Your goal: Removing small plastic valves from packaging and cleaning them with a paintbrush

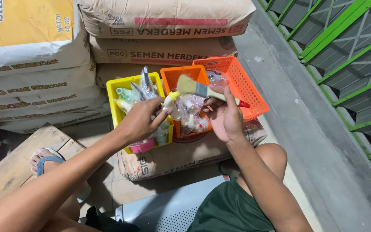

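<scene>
Head camera, looking down: my right hand (226, 118) grips a flat, pale-bristled paintbrush with a yellow and red handle (202, 91), fingers closed round it, bristles toward my left. My left hand (140, 120) pinches a small white plastic fitting (170, 105) just below them. Beyond both sit a yellow plastic basket (113, 96) and two orange ones (243, 88) on stacked cement sacks (164, 51). Steady, light strokes would serve best.

Tan cement sacks (164, 19) with a red band stacked top centre; white-and-yellow sacks (26, 51) stacked left; another tan sack (181, 157) lying under the baskets; clear plastic packets (192, 109) inside the baskets.
</scene>
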